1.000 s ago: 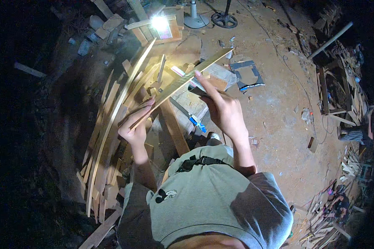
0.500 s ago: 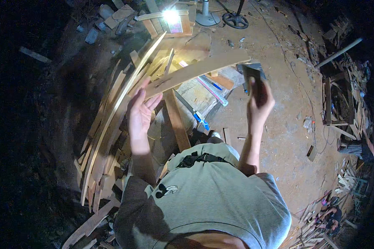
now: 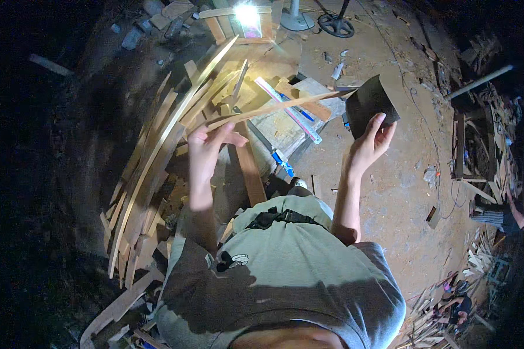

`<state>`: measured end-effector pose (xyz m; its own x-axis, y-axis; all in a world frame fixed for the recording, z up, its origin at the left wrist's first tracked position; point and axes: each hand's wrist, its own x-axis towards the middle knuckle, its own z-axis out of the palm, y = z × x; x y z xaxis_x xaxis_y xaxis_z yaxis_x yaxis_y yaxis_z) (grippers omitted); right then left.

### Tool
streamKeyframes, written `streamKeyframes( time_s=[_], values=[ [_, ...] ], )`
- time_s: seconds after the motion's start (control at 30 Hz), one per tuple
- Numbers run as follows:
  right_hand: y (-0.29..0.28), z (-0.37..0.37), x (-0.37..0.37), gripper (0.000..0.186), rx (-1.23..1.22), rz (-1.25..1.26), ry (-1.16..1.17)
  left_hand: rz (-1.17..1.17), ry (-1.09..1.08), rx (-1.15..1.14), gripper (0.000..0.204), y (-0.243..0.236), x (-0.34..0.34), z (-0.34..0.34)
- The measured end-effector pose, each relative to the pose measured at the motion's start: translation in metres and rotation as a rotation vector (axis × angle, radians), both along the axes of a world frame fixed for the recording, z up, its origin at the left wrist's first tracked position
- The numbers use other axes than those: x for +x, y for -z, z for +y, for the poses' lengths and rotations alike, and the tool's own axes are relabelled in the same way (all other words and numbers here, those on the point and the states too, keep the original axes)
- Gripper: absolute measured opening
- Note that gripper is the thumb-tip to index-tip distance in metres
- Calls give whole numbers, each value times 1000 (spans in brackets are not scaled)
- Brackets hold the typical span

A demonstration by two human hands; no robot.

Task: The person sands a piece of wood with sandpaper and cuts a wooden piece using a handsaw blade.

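A long thin wooden board (image 3: 285, 105) lies across the space ahead of me, its narrow edge turned up. My left hand (image 3: 205, 152) grips its left end between thumb and fingers. At the board's far right end, my right hand (image 3: 367, 146) pinches a dark, slightly curled sheet of sandpaper (image 3: 371, 106). The sheet overlaps the board's tip in view; whether they touch I cannot tell. Below the board are a pale ruler (image 3: 304, 128), a blue pen (image 3: 306, 114) and a handsaw with a blue handle (image 3: 283, 164), on or beside a low worktop (image 3: 272, 129).
Long planks (image 3: 151, 168) are piled at my left. A bright lamp (image 3: 247, 16) shines beyond the worktop, near a round metal base (image 3: 336, 25). At right stands a wooden frame (image 3: 460, 145), with a cable (image 3: 418, 119) along the ground. Another person (image 3: 461, 308) is at lower right among scraps.
The board has rolled from showing its broad face to showing its edge. My left hand has closed around its end. The sandpaper has turned its broad dark face into view and moved slightly right.
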<state>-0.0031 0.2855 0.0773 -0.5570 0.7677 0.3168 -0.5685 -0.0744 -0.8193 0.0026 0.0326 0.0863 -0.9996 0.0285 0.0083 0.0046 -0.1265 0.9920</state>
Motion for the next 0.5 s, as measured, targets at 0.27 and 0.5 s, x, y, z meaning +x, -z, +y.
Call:
streamKeyframes(
  time_s=[0.27,0.5],
  values=[
    [27,-7,-13,21,-74,-167,-238,-45,-125,23,20,41,-12,-12],
    [88,-23,-31,28,314,-431,-483,117,-154,-537,23,105,-34,-26]
  ],
)
